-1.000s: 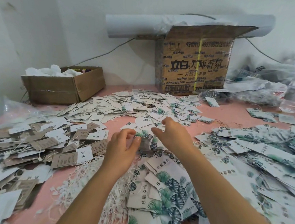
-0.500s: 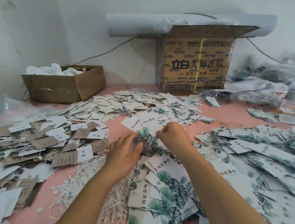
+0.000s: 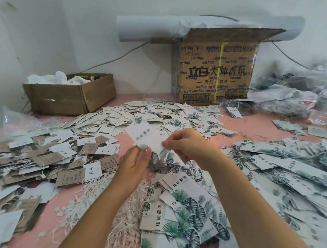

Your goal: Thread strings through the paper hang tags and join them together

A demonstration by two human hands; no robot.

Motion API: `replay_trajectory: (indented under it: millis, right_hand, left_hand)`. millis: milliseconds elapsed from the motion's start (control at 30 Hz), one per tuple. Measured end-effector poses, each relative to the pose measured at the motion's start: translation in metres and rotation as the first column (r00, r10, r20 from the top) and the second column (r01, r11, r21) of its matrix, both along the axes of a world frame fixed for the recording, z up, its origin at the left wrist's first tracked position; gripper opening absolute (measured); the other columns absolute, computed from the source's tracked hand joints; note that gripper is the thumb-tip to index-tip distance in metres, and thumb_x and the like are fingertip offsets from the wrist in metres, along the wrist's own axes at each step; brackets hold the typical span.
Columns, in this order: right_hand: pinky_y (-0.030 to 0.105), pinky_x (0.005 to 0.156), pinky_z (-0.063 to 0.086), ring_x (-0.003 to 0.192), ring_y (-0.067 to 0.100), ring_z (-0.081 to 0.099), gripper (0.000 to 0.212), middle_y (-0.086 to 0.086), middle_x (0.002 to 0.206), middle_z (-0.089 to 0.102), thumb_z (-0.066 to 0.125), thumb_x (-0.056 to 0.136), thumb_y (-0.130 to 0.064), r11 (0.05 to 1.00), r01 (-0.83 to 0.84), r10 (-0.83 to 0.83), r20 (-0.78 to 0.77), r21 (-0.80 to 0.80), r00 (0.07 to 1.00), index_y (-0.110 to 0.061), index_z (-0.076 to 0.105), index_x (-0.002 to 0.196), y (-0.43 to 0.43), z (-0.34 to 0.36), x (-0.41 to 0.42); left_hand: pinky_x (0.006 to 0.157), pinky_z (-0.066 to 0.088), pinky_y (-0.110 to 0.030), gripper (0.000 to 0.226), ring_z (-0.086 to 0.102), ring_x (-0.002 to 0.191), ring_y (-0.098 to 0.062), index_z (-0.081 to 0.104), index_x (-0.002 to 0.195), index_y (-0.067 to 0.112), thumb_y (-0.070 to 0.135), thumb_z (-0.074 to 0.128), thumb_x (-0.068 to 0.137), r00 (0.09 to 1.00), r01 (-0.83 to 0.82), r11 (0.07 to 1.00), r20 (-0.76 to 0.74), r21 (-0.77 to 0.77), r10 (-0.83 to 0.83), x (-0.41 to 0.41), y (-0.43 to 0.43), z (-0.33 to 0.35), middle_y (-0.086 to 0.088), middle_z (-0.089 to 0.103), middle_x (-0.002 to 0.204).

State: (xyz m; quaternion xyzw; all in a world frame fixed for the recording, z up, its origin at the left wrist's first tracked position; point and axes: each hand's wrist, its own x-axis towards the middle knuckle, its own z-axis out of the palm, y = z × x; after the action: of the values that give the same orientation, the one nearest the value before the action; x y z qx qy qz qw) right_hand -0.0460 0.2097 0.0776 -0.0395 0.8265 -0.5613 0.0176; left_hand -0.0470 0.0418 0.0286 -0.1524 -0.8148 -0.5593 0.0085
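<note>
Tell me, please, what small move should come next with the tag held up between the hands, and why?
Probably the left hand should reach down for one string from the string pile: the right hand pinches the raised tag, the left only touches its lower corner, and no string plainly shows in either grip.

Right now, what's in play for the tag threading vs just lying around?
In play: held tags, pinched by right hand, left hand at their lower edge; string pile; leaf-print tags; brown tags.
Lying about: printed carton; small open box; white roll; plastic bags.
</note>
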Motion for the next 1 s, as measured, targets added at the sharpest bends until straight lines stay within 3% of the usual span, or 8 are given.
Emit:
replay_trajectory:
  millis: [100, 200, 267, 367, 467, 667, 900, 1000]
  right_hand:
    - [0.016, 0.038, 0.03, 0.035, 0.003, 0.033, 0.019, -0.013, 0.041, 0.044, 0.063, 0.087, -0.024, 0.994, -0.086, 0.083, 0.05, 0.063, 0.995, -0.008, 0.059, 0.076, -0.002, -0.004, 0.0]
    - [0.017, 0.041, 0.039, 0.046, 0.008, 0.046, 0.029, 0.001, 0.064, 0.059, 0.059, 0.088, -0.038, 0.951, 0.162, -0.158, -0.036, 0.265, 0.987, -0.009, 0.061, 0.086, 0.007, -0.008, -0.004]
    - [0.024, 0.056, 0.047, 0.066, 0.017, 0.061, 0.041, 0.006, 0.083, 0.066, 0.054, 0.09, -0.045, 0.765, 0.39, -0.355, -0.169, 0.513, 0.919, -0.003, 0.06, 0.09, 0.02, -0.013, -0.006]
    - [0.024, 0.047, 0.035, 0.054, 0.015, 0.05, 0.055, 0.001, 0.061, 0.052, 0.051, 0.086, -0.058, 0.598, 0.398, -0.43, -0.141, 0.696, 0.892, -0.007, 0.048, 0.065, 0.037, -0.02, -0.005]
    - [0.025, 0.054, 0.04, 0.058, 0.013, 0.051, 0.059, 0.0, 0.064, 0.053, 0.05, 0.08, -0.068, 0.629, 0.296, -0.414, -0.012, 0.719, 0.91, -0.011, 0.049, 0.066, 0.038, -0.029, -0.007]
    - [0.034, 0.077, 0.051, 0.077, 0.022, 0.055, 0.05, 0.0, 0.07, 0.049, 0.056, 0.082, -0.06, 0.598, 0.297, -0.413, -0.031, 0.744, 0.91, -0.015, 0.039, 0.066, 0.033, -0.039, -0.011]
    - [0.025, 0.055, 0.042, 0.057, 0.016, 0.046, 0.033, 0.0, 0.063, 0.048, 0.059, 0.089, -0.03, 0.612, 0.382, -0.44, -0.103, 0.693, 0.892, -0.01, 0.045, 0.066, 0.034, -0.037, -0.014]
    - [0.023, 0.055, 0.042, 0.055, 0.014, 0.045, 0.021, 0.002, 0.065, 0.052, 0.052, 0.093, -0.02, 0.726, 0.398, -0.427, -0.085, 0.561, 0.9, -0.005, 0.057, 0.08, 0.042, -0.029, -0.015]
  left_hand:
    - [0.057, 0.036, -0.02, 0.032, 0.05, 0.065, -0.007, 0.055, 0.08, 0.016, 0.047, 0.053, 0.085, 0.991, -0.13, 0.981, 0.018, 0.141, 0.129, -0.003, 0.001, 0.003, 0.004, 0.056, 0.075]
    - [0.056, 0.038, -0.022, 0.029, 0.046, 0.059, -0.012, 0.057, 0.078, 0.009, 0.037, 0.059, 0.087, 0.986, -0.166, 0.96, 0.067, 0.225, 0.155, -0.007, -0.002, 0.003, -0.001, 0.053, 0.068]
    - [0.055, 0.037, -0.021, 0.028, 0.045, 0.054, -0.008, 0.058, 0.077, 0.007, 0.033, 0.06, 0.087, 0.986, -0.16, 0.957, 0.081, 0.243, 0.145, -0.008, -0.003, 0.003, 0.001, 0.052, 0.063]
    - [0.049, 0.037, -0.016, 0.027, 0.043, 0.043, 0.0, 0.061, 0.076, 0.004, 0.029, 0.064, 0.085, 0.992, -0.12, 0.96, 0.066, 0.254, 0.107, -0.009, -0.003, 0.001, 0.007, 0.051, 0.053]
    - [0.043, 0.035, -0.01, 0.024, 0.042, 0.039, 0.002, 0.062, 0.071, 0.006, 0.025, 0.066, 0.084, 0.998, -0.066, 0.969, 0.032, 0.238, 0.06, -0.007, -0.003, 0.001, 0.012, 0.05, 0.044]
    - [0.043, 0.035, -0.009, 0.023, 0.04, 0.039, 0.002, 0.059, 0.066, 0.009, 0.021, 0.067, 0.084, 1.0, -0.024, 0.97, 0.025, 0.243, 0.018, -0.006, -0.002, 0.002, 0.012, 0.049, 0.042]
    - [0.044, 0.038, -0.01, 0.006, 0.046, 0.042, 0.004, 0.065, 0.08, 0.013, 0.016, 0.064, 0.086, 0.994, 0.05, 0.972, 0.083, 0.229, -0.071, -0.006, -0.002, 0.001, 0.014, 0.058, 0.048]
    - [0.045, 0.039, -0.009, 0.005, 0.049, 0.044, 0.005, 0.065, 0.079, 0.014, 0.015, 0.065, 0.084, 0.992, 0.06, 0.97, 0.091, 0.234, -0.084, -0.006, -0.002, 0.0, 0.014, 0.061, 0.052]
